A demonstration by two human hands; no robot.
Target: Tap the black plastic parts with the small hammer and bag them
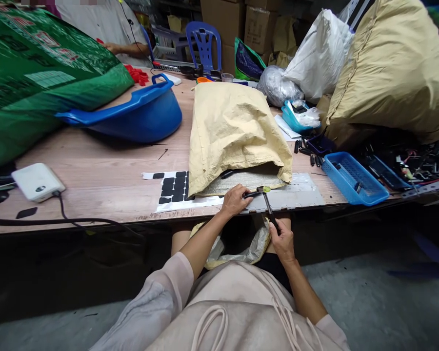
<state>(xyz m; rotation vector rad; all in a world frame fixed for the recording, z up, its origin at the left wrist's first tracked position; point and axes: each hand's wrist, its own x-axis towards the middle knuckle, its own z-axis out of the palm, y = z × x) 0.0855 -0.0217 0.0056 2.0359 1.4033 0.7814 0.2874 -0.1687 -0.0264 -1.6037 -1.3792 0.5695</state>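
Observation:
In the head view, my left hand point(235, 200) is closed on a small black rod-shaped part point(252, 194) at the table's front edge. My right hand point(283, 240) grips the black handle of a small hammer point(268, 204) with a metal shaft and a yellowish-green head. The hammer's head is right by the free end of the black part; whether they touch I cannot tell. Just beyond my hands lies a tan woven sack point(237, 131), its mouth facing me, with a dark piece inside. Beneath it are a grey board point(303, 190) and a sheet of black stickers point(173, 187).
An open sack point(249, 253) rests on my lap. On the left are a blue basin point(131, 119), a white corded device point(38, 181) and a green sack point(40, 83). To the right stand a blue basket point(354, 178) and a large tan sack point(395, 68). Another person's hand point(113, 48) is at the back.

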